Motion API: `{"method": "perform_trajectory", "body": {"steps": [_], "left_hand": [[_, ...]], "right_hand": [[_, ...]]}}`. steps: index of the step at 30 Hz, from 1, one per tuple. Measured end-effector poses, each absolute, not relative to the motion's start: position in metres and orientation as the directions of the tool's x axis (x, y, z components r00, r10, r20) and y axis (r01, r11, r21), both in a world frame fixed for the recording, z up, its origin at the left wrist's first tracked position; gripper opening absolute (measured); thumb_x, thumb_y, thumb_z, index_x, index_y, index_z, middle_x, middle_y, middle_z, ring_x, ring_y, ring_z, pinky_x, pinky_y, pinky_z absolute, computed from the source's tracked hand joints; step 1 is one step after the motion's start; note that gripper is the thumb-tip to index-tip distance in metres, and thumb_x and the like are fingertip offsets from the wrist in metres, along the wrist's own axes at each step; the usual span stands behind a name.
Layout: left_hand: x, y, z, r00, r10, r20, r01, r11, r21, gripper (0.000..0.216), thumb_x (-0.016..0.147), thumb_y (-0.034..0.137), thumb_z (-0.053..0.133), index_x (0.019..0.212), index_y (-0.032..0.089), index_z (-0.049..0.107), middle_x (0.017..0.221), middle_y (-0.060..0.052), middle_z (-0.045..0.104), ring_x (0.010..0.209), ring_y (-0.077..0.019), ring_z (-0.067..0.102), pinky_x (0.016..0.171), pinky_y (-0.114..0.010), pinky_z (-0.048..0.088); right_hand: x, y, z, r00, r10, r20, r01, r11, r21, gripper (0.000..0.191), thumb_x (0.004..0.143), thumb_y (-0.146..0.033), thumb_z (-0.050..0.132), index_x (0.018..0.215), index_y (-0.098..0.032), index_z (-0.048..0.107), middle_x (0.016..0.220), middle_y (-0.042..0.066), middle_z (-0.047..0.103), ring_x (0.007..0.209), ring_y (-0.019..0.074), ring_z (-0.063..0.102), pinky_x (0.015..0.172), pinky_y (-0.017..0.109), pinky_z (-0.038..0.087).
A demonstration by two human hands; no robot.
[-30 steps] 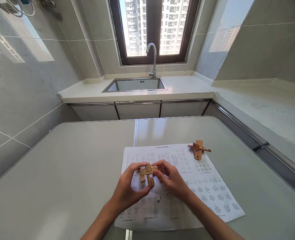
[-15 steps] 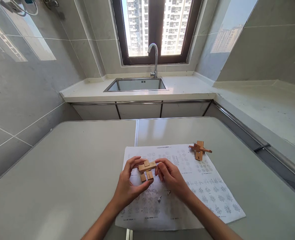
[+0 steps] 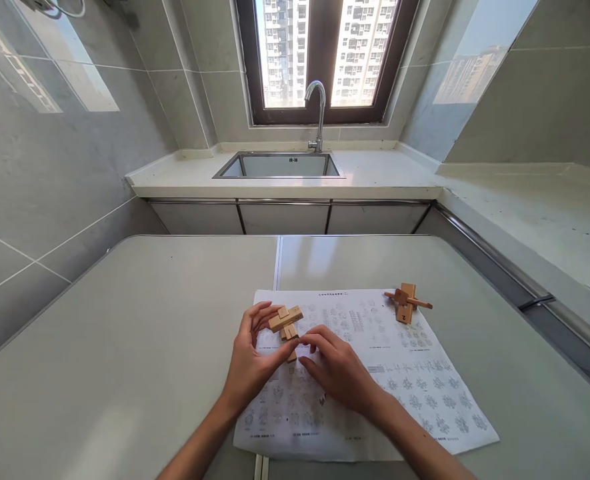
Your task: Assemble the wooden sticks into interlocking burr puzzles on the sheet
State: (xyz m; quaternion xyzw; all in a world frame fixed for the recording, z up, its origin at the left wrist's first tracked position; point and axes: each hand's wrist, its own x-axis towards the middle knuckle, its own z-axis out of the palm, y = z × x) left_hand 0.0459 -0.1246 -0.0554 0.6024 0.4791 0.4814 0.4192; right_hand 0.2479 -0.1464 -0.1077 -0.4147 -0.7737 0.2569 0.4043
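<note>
Small wooden block puzzle (image 3: 287,323), part-built, now lower and farther forward than half a second ago, just above the printed instruction sheet (image 3: 399,373). Held up by left hand (image 3: 253,357), fingers curled round its left side. Right hand (image 3: 335,368), off the upper blocks now, fingertips pinching near its underside; probably working a lower piece. Exact contact hidden by fingers. Second wooden puzzle (image 3: 407,303) unmoved at sheet's far right. Sheet print too small to read.

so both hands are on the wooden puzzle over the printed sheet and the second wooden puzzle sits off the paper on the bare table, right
Not quite. The head view shows the second wooden puzzle resting on the printed sheet, near its far right corner, not on the bare table. The rest holds: the left hand and right hand are both on the wooden puzzle over the sheet.
</note>
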Motion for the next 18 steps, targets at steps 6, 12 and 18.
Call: {"method": "perform_trajectory", "body": {"steps": [6, 12, 18], "left_hand": [[0.0452, -0.1260, -0.0530, 0.085, 0.980, 0.182, 0.199, -0.196, 0.960, 0.067, 0.080, 0.036, 0.088, 0.136, 0.027, 0.051, 0.136, -0.011, 0.068, 0.132, -0.0300, 0.065, 0.117, -0.052, 0.051], [0.0436, -0.1225, -0.0564, 0.051, 0.980, 0.192, 0.195, -0.198, 0.961, 0.068, 0.079, 0.033, 0.089, 0.135, 0.027, 0.051, 0.137, -0.010, 0.068, 0.132, -0.0297, 0.065, 0.119, -0.052, 0.049], [0.0424, -0.1205, -0.0567, 0.039, 0.980, 0.195, 0.223, -0.199, 0.954, 0.067, 0.080, 0.035, 0.088, 0.135, 0.027, 0.051, 0.137, -0.010, 0.067, 0.133, -0.0300, 0.064, 0.119, -0.053, 0.048]], "right_hand": [[0.2473, -0.1477, -0.1113, -0.408, 0.820, 0.402, 0.497, 0.569, -0.655, 0.054, 0.086, -0.010, 0.077, 0.134, -0.029, 0.060, 0.125, 0.010, 0.063, 0.103, 0.0260, 0.066, 0.089, 0.044, 0.061], [0.2432, -0.1505, -0.1077, -0.455, 0.792, 0.407, 0.544, 0.609, -0.577, 0.056, 0.083, -0.006, 0.081, 0.131, -0.029, 0.064, 0.122, 0.010, 0.063, 0.103, 0.0268, 0.065, 0.088, 0.044, 0.061], [0.2429, -0.1498, -0.1082, -0.433, 0.799, 0.417, 0.548, 0.601, -0.582, 0.044, 0.082, -0.005, 0.080, 0.118, -0.026, 0.065, 0.120, 0.010, 0.065, 0.100, 0.0258, 0.067, 0.085, 0.041, 0.061]]}}
